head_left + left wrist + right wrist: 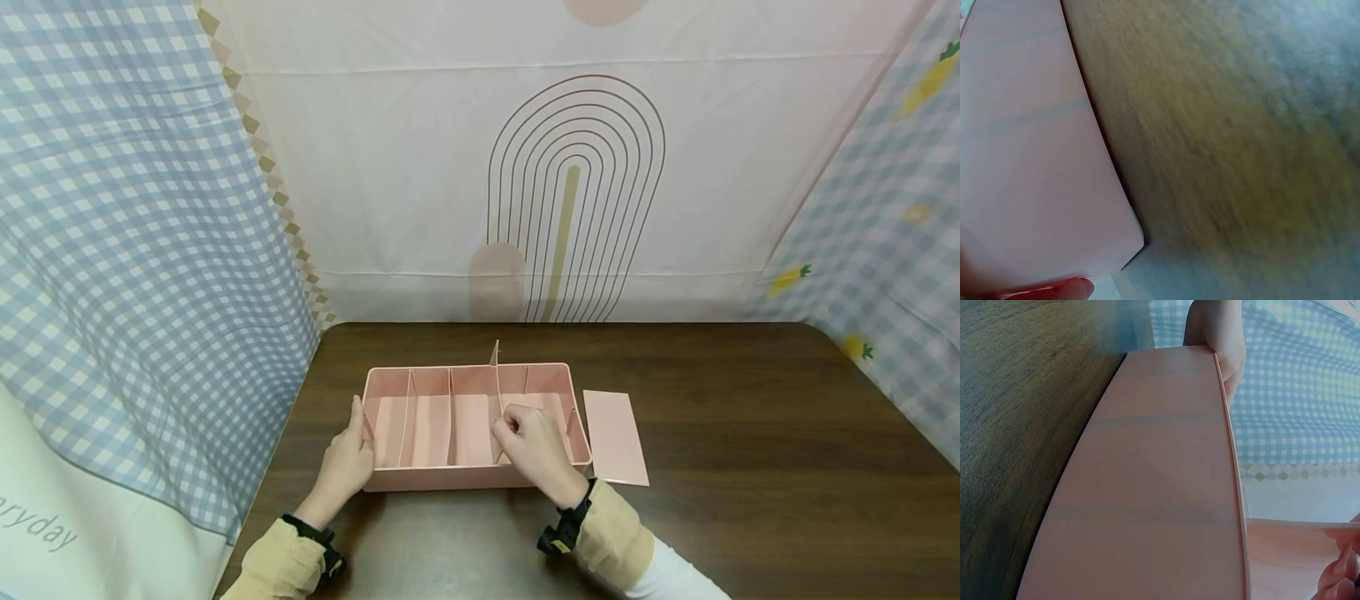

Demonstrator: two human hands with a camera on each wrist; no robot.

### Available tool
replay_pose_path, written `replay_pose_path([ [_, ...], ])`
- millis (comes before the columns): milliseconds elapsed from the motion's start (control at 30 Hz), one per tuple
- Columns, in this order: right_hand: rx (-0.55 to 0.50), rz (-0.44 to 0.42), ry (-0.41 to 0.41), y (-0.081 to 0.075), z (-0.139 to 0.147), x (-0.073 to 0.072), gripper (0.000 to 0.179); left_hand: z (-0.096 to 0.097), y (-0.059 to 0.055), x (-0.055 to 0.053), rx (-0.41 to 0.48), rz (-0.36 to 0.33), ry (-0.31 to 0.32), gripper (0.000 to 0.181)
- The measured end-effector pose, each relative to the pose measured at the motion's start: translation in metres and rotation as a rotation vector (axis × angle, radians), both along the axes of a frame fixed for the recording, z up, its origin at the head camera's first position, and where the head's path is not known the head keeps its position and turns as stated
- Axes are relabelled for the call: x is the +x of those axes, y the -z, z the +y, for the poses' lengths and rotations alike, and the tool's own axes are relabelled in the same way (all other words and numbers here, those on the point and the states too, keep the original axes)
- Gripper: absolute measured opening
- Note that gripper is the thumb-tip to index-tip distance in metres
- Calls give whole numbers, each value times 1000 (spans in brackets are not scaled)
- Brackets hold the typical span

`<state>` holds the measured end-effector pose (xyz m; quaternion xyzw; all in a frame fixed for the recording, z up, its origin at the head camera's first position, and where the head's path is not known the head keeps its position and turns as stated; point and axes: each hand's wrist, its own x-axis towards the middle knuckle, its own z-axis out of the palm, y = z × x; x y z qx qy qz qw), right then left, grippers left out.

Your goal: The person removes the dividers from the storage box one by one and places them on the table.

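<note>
A pink organizer box sits on the table, split by upright dividers into several compartments. At its left end, my left hand grips the end wall; one finger lies along the outside. The left wrist view catches only a fingertip by the box's end. My right hand, fingers curled, pinches a thin pink divider right of the box's middle. That divider stands tilted, its far corner above the back rim. In the right wrist view its top edge runs to the curled fingers.
A flat pink panel lies on the brown wooden table, just right of the box. Behind the table hangs a white patterned cloth. Blue checked cloth hangs along the left side, and more checked cloth on the right.
</note>
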<state>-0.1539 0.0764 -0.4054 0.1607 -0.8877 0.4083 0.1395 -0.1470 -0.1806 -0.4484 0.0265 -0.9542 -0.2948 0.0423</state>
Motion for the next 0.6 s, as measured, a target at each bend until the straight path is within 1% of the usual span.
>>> replay_pose_path([
  [400,-8,15,1,0,0,1,33,0,1,0,3,-6,-5,55],
  [600,-47,6,18,-3,2,0,33,0,0,-1,-2,0,-1,54],
])
